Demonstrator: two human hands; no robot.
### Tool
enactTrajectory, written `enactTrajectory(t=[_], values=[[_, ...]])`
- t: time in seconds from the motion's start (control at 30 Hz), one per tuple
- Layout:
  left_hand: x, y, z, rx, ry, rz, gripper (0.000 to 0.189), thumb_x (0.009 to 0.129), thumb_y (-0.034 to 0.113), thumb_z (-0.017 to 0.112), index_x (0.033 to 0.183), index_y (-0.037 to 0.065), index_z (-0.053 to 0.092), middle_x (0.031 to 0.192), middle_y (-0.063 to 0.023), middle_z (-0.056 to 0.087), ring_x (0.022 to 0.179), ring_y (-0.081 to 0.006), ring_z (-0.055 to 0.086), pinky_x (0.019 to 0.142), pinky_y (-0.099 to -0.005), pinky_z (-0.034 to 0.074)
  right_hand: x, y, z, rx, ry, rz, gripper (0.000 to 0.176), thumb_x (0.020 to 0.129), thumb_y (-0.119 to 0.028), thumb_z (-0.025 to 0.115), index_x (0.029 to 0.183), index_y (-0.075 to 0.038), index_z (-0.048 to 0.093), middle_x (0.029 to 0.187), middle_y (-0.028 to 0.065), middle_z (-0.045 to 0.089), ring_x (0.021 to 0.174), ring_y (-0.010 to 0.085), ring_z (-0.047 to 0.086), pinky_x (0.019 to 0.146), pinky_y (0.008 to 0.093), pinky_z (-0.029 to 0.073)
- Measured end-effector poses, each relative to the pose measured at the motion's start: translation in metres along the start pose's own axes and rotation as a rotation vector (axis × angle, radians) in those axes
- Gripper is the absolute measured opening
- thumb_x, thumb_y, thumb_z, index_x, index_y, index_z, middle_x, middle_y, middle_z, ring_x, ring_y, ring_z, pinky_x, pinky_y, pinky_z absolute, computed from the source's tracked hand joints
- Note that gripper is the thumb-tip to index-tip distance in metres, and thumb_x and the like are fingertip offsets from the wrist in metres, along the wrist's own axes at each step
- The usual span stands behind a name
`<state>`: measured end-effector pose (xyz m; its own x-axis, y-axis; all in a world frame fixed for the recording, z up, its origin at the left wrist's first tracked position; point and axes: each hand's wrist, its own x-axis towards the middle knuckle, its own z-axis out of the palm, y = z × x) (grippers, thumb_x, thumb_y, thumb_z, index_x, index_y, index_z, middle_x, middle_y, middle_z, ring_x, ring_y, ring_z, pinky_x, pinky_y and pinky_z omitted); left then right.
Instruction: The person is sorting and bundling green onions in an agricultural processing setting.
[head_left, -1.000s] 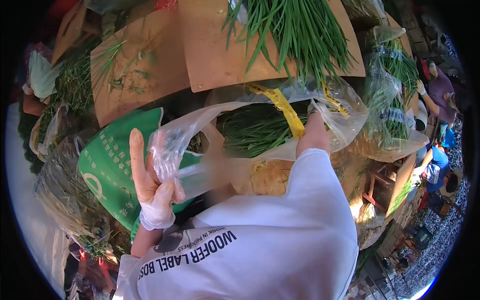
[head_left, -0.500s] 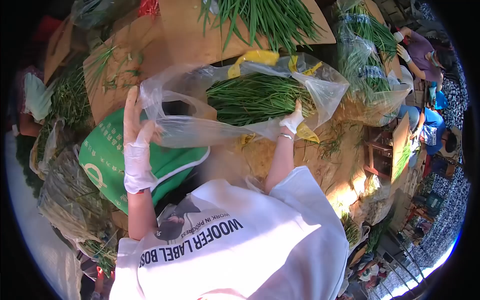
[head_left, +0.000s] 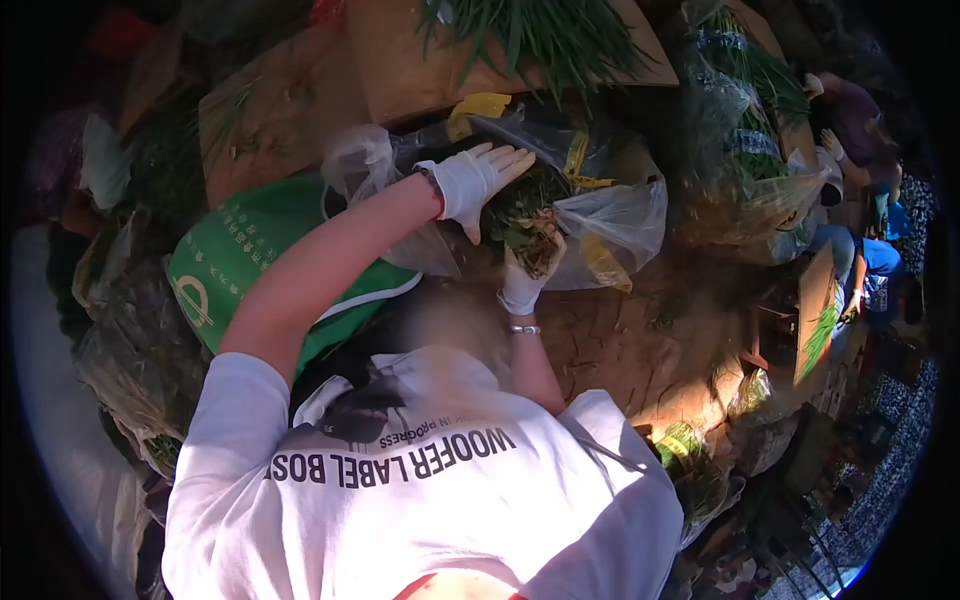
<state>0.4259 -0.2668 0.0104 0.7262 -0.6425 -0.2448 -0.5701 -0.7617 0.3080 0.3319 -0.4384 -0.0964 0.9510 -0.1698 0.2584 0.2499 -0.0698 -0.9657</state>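
Note:
A bunch of green chives (head_left: 530, 205) stands tilted inside a clear plastic bag (head_left: 625, 215) with yellow tape on it, its pale root ends turned toward me. At those root ends my right hand (head_left: 525, 280), in a white glove, is wrapped round the bunch. My left hand (head_left: 475, 185), also in a white glove, lies along the upper left side of the chives with its fingers stretched out. The left part of the bag (head_left: 360, 160) bunches up beside my left forearm. Much of the leaf length is hidden down in the bag.
Loose long chives (head_left: 545, 40) lie on a board (head_left: 400, 80) beyond the bag. A green printed cloth (head_left: 250, 240) is at my left. Filled plastic bags (head_left: 750, 180) stand on the right. Two people, one in blue (head_left: 880, 270), work farther right.
My left hand has let go of the bag's left rim and moved right onto the chives. My right hand has moved left, turning the bunch from lying flat to root ends toward me.

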Motion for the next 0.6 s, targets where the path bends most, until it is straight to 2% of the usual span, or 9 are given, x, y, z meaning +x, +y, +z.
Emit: enactTrajectory(t=[0.13,0.23,0.33,0.37,0.43,0.47,0.53,0.57,0.6], values=[[0.001,-0.004,0.046,-0.195,-0.104,0.023,0.133,0.043,0.044,0.085,0.145,0.011,0.006,0.146,-0.0145,0.025,0.136,-0.0298,0.022,0.111,-0.0451,0.016,-0.007,-0.006,0.001,0.195,-0.028,0.084,0.067,0.066,0.009,0.069,0.123,-0.004,0.037,0.12,0.0104,0.045,0.11,0.0214,0.047,0.096,0.0345,0.039],[0.002,0.01,0.087,-0.432,0.362,0.067,0.1,0.053,0.038,0.083,0.136,0.012,0.034,0.142,-0.0078,0.033,0.133,-0.0285,0.029,0.11,-0.0475,0.016,0.001,-0.033,0.009,0.155,-0.033,0.092,0.068,0.066,0.006,0.07,0.124,-0.005,0.037,0.122,0.0108,0.045,0.112,0.0217,0.046,0.097,0.0345,0.038],[0.004,0.035,0.037,-0.615,0.445,0.046,0.087,0.058,0.032,0.082,0.131,0.009,0.04,0.136,-0.0095,0.041,0.126,-0.026,0.04,0.109,-0.0425,0.023,0.044,-0.088,0.009,0.205,0.032,0.131,0.07,0.066,0.005,0.071,0.124,-0.006,0.035,0.124,0.0105,0.044,0.112,0.0221,0.047,0.094,0.0341,0.041],[0.015,0.042,0.018,-1.131,0.458,0.075,0.082,0.063,0.026,0.08,0.131,0.006,0.039,0.127,-0.0088,0.05,0.115,-0.0218,0.05,0.102,-0.0355,0.035,0.068,-0.105,0.007,0.089,-0.069,0.044,0.076,0.066,0.005,0.071,0.129,-0.007,0.031,0.125,0.0108,0.044,0.113,0.0223,0.047,0.094,0.0337,0.042],[0.021,0.046,0.0,-0.926,0.735,0.031,0.075,0.06,0.032,0.08,0.119,0.0,0.045,0.109,-0.0165,0.059,0.098,-0.0253,0.059,0.086,-0.0321,0.046,0.133,-0.165,0.007,0.144,-0.331,0.037,0.087,0.068,0.005,0.07,0.138,-0.009,0.02,0.127,0.0115,0.043,0.113,0.022,0.048,0.093,0.0336,0.044],[0.026,0.048,-0.035,-1.454,0.879,0.125,0.071,0.063,0.021,0.08,0.12,0.0,0.044,0.11,-0.0117,0.06,0.098,-0.0182,0.058,0.087,-0.0296,0.045,0.16,-0.208,0.01,0.304,-0.511,0.103,0.093,0.069,0.004,0.071,0.142,-0.01,0.014,0.128,0.0118,0.043,0.114,0.0213,0.047,0.093,0.0339,0.044],[0.024,0.049,-0.055,-1.495,0.976,0.087,0.065,0.069,0.011,0.077,0.124,0.0,0.044,0.114,-0.0064,0.058,0.103,-0.0157,0.056,0.092,-0.03,0.043,0.182,-0.214,0.018,0.298,-0.621,0.012,0.096,0.069,0.002,0.074,0.143,-0.01,0.014,0.13,0.0127,0.041,0.115,0.0191,0.047,0.094,0.0319,0.044],[0.016,0.042,-0.076,-1.616,1.016,0.172,0.061,0.07,0.009,0.076,0.123,0.001,0.045,0.114,-0.0065,0.058,0.102,-0.0155,0.056,0.09,-0.0304,0.044,0.209,-0.223,0.026,-0.172,-0.787,-0.126,0.092,0.067,-0.001,0.077,0.141,-0.008,0.023,0.132,0.0135,0.038,0.115,0.018,0.046,0.094,0.0299,0.044],[0.013,0.039,-0.083,-1.758,1.007,0.231,0.058,0.071,0.008,0.075,0.122,0.001,0.047,0.114,-0.0066,0.058,0.101,-0.0152,0.056,0.089,-0.0309,0.046,0.208,-0.225,0.026,-0.176,-0.772,-0.131,0.088,0.067,-0.001,0.077,0.139,-0.006,0.027,0.135,0.0137,0.034,0.116,0.0177,0.045,0.094,0.0279,0.044]])
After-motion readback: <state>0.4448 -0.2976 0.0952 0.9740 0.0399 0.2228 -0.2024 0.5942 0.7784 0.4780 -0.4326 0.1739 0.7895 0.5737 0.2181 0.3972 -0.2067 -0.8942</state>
